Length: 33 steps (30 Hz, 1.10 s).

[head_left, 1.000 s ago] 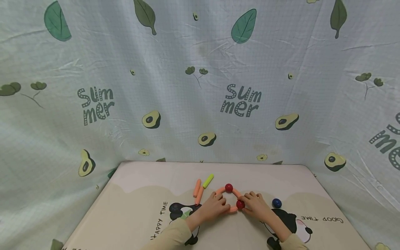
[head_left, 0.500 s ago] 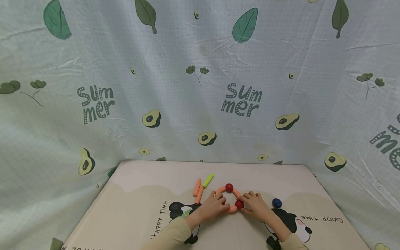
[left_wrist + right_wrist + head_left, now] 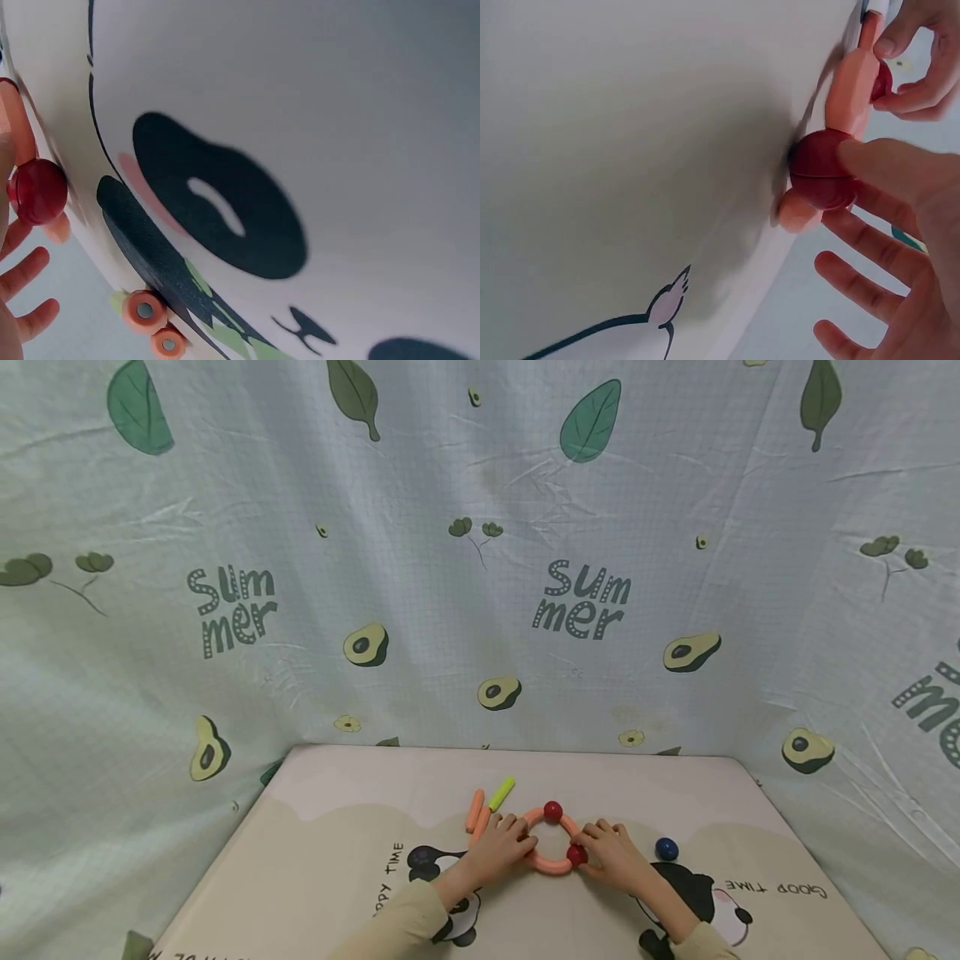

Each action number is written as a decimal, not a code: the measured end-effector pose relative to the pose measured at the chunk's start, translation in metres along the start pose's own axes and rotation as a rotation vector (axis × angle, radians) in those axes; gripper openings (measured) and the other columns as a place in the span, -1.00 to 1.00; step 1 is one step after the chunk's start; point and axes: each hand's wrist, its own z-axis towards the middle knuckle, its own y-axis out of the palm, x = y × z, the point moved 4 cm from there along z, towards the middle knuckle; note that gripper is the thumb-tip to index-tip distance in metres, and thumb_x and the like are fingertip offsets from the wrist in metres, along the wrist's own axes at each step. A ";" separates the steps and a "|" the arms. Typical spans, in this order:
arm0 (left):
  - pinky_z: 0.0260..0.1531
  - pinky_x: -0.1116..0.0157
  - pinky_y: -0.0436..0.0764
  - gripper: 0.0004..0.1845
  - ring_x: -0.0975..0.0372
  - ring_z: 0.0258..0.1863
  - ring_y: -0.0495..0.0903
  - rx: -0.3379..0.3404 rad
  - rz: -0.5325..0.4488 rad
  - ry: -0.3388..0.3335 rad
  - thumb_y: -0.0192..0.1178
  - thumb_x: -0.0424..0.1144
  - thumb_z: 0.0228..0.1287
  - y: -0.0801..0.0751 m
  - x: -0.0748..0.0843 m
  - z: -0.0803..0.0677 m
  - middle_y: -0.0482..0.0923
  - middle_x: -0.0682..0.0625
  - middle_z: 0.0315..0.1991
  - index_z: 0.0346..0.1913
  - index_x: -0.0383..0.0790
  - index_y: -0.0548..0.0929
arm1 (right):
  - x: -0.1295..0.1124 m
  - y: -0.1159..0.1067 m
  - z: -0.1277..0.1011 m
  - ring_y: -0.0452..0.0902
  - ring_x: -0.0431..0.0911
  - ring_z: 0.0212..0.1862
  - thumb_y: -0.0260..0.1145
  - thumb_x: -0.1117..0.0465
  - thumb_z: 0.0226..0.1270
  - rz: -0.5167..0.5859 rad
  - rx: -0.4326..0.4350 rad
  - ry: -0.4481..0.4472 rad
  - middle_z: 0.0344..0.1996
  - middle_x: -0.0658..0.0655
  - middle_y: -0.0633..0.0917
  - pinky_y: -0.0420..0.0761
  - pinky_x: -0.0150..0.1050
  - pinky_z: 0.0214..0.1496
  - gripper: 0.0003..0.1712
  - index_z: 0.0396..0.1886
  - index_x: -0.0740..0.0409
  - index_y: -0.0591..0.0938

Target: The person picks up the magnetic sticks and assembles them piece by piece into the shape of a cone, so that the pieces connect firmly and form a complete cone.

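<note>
On the mat lies a ring of curved orange sticks joined by two red balls, the far ball and the near ball. My left hand pinches the ring's left stick with curled fingertips. My right hand holds the near red ball, thumb pressed on it and the other fingers spread. The left wrist view shows a red ball and an orange stick beside my fingers.
Two loose orange sticks and a yellow-green stick lie left of the ring. A dark blue ball sits to the right of my right hand. A printed fabric backdrop hangs behind the mat.
My left hand has slid left and away from the ring's lower arc, which now shows as a closed curve. The right hand stays on the near red ball.
</note>
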 end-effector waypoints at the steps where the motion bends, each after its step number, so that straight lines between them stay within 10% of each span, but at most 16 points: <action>1: -0.30 0.32 0.30 -0.81 0.28 -0.30 0.33 0.006 -0.004 -0.005 0.10 0.05 0.14 0.000 -0.001 0.000 0.38 0.13 -0.33 -0.25 0.07 0.50 | 0.000 0.000 0.000 0.33 -0.17 -0.27 0.40 0.08 -0.08 0.003 0.007 -0.002 -0.37 -0.08 0.55 0.27 -0.13 -0.25 -0.73 -0.31 -0.05 0.59; 33: -0.14 0.27 0.43 -0.69 0.23 -0.22 0.44 -0.067 -0.174 -0.063 0.12 -0.02 0.16 0.005 -0.019 -0.010 0.52 0.09 -0.20 -0.03 0.05 0.49 | -0.005 0.001 0.005 0.32 -0.16 -0.29 0.35 0.10 0.01 0.005 -0.030 0.005 -0.38 -0.07 0.58 0.26 -0.13 -0.26 -0.79 -0.31 0.01 0.63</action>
